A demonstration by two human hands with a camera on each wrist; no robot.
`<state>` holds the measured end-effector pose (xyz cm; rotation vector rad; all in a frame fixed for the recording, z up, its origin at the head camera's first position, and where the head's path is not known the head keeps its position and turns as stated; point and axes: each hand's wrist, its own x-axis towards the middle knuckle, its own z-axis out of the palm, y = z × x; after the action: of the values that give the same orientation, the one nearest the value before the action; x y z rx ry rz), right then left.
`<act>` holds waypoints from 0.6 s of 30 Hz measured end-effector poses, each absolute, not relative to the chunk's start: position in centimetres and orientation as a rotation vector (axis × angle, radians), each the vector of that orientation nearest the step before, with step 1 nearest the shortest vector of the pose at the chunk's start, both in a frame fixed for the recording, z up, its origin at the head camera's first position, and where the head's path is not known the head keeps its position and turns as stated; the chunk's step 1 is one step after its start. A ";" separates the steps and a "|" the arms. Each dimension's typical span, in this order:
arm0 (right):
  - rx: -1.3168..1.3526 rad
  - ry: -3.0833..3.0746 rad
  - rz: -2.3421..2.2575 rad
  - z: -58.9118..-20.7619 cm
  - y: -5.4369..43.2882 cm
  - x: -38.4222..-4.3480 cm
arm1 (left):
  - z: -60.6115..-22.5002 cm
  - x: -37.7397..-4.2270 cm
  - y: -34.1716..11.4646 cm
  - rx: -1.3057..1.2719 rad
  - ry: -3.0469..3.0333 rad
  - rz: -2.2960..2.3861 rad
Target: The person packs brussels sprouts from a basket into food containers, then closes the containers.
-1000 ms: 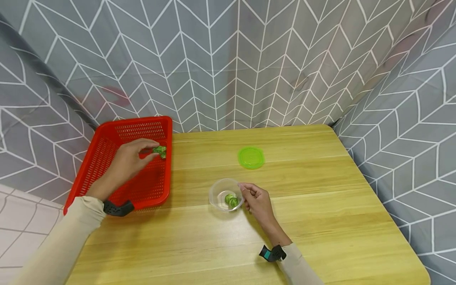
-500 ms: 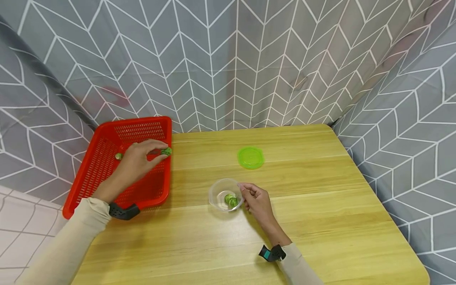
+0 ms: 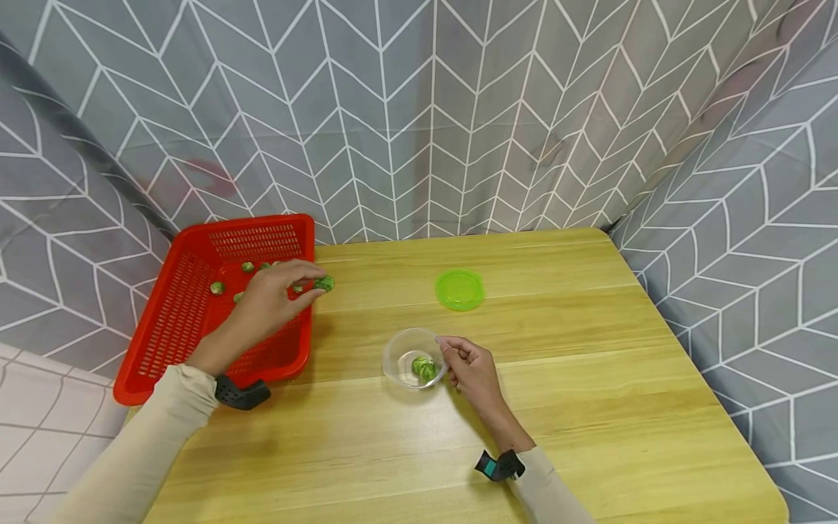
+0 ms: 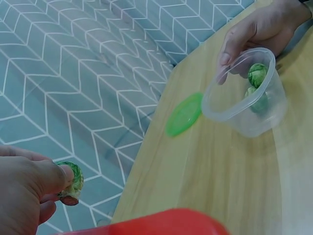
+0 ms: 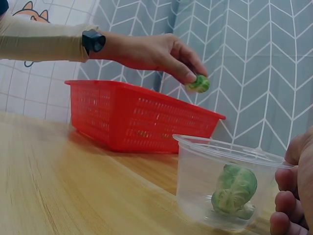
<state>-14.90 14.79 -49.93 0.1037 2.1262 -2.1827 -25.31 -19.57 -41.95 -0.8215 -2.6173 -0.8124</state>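
My left hand (image 3: 271,295) pinches a Brussels sprout (image 3: 324,283) between thumb and fingers, over the right rim of the red basket (image 3: 302,349). In the right wrist view that sprout (image 5: 198,84) hangs above the basket's rim. My right hand (image 3: 473,370) grips the rim of a clear plastic tub (image 3: 396,354), which stands on the table. Inside the tub lie Brussels sprouts (image 3: 424,369); the left wrist view shows two, one sprout (image 4: 257,75) above the other. More sprouts (image 3: 217,288) lie in the basket, some hidden behind my left hand.
A green lid (image 3: 460,290) lies flat on the wooden table (image 3: 589,349) behind the tub. A grey patterned curtain (image 3: 406,116) hangs along the table's back and right side. A white tiled surface (image 3: 46,422) shows at the left.
My left hand has moved right with the pinched sprout, from inside the basket to over its right rim. Sprouts in the basket have come into sight. My right hand and the tub stay put.
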 end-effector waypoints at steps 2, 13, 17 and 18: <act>0.106 2.127 -2.185 -49.9 14.8 -14.9 | -42.0 -25.2 -19.2 -0.841 -2.618 -0.828; 0.102 2.132 -2.183 -50.1 14.8 -14.9 | -42.5 -24.6 -17.2 -0.912 -2.610 -0.933; 0.104 2.127 -2.185 -50.1 14.8 -14.9 | -42.5 -24.3 -16.3 -0.939 -2.604 -0.986; 0.105 2.126 -2.186 -50.1 14.8 -14.9 | -42.5 -24.2 -16.1 -0.944 -2.601 -0.995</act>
<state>-14.95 14.85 -50.15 0.1046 2.1262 -2.1862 -24.18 -16.12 -42.48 -0.9444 -2.6008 -0.9953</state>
